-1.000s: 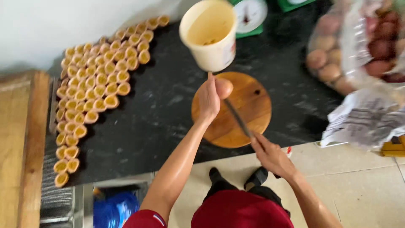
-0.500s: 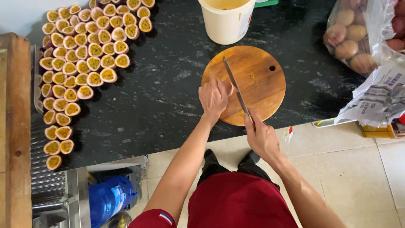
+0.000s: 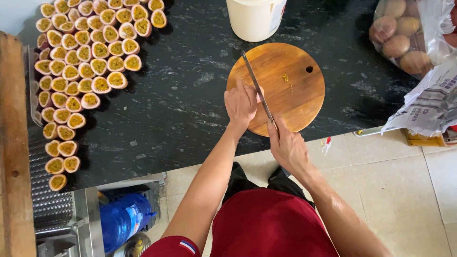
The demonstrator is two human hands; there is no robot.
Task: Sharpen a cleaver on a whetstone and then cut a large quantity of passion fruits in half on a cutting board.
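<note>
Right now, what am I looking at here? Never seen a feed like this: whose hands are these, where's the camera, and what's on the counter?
There is one view, from a camera worn on a person's head, looking straight down. The two bare hands are that person's own. The left hand presses on something on the round wooden cutting board; the hand hides what it is. The right hand grips a long knife, whose blade lies across the board beside the left hand. On the black counter lie rows of halved passion fruit, cut side up, a cream bucket, and a clear bag of whole fruit.
</note>
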